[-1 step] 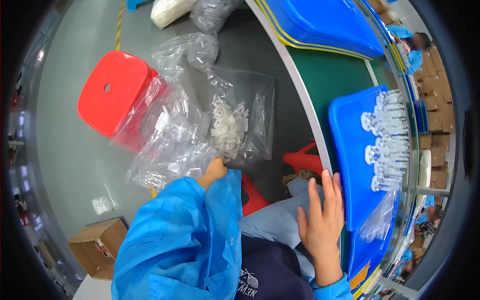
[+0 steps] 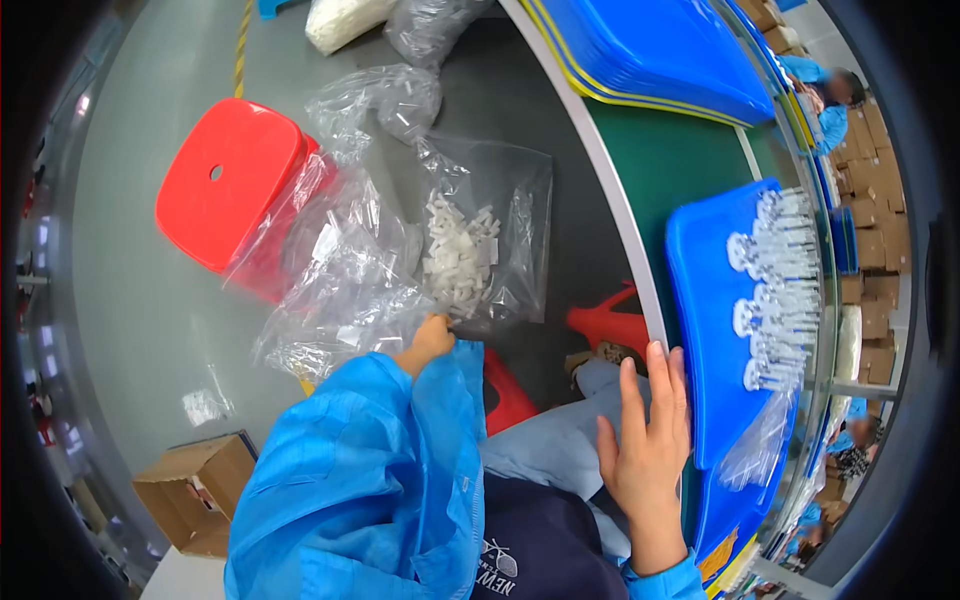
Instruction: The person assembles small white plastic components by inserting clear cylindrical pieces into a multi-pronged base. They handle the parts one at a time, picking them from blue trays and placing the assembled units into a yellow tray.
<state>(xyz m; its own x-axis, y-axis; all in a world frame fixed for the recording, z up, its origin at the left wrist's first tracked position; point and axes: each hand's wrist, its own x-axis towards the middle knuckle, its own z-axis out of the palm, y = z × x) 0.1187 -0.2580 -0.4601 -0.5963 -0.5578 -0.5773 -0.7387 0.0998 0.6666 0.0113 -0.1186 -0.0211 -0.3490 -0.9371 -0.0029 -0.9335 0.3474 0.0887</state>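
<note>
My left hand (image 2: 431,341), in a blue sleeve, is closed on the near edge of a clear plastic bag (image 2: 528,215). Small white tube-like pieces (image 2: 460,262) lie heaped inside that bag, low by the floor. Crumpled clear plastic (image 2: 345,265) bunches up just left of it, against a red stool (image 2: 228,185). Fingers outstretched, my right hand (image 2: 648,450) rests by the bench's edge, beside a blue tray (image 2: 700,330), and holds nothing. Several clear plastic parts with thin stems (image 2: 780,290) stand in rows on the tray.
A stack of blue trays (image 2: 650,50) sits farther along the green bench top (image 2: 640,150). An open cardboard box (image 2: 195,490) is at the lower left. More bagged plastic (image 2: 425,30) lies at the back. People in blue work beyond the bench, near stacked cartons (image 2: 865,200).
</note>
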